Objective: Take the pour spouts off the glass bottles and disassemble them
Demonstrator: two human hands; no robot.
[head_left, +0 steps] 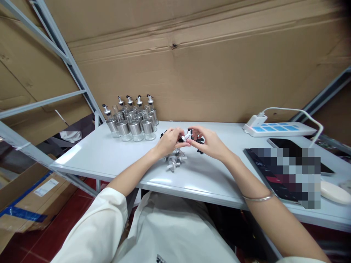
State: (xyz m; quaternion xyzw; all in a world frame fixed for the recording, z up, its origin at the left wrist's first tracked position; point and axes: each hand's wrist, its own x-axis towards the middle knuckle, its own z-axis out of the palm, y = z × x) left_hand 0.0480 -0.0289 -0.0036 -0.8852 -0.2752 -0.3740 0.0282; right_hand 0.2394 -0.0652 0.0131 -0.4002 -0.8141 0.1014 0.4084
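Both hands meet over the middle of the desk [104, 160]. Left hand [169, 141]: fingers curled, thumb and fingertips closed on a small white-and-black fitting [187, 136]. Right hand [210, 142]: half-curled, fingertips gripping the fitting from the right. Fitting is held above the desk; exact finger contact partly hidden.

Just near of the hands: loose pile of grey-white spout parts [172, 166] on the desk. Black parts [201, 140] lie beyond, partly behind the hands.

Left and far: tight cluster of glass bottles [135, 128] with metal sleeves, all upright. Five have pourer tops fitted, one at the left end, the others along the far side; near ones have open necks. Bases are clear glass; contents too small to tell.

Right side: power strip [304, 128] with white charger [255, 121] and cable at the far edge, flat dark devices [260, 164] nearer, white oval object [334, 193] beside them.

Floor, left: cardboard box [59, 190] with blue tape, interior not readable.
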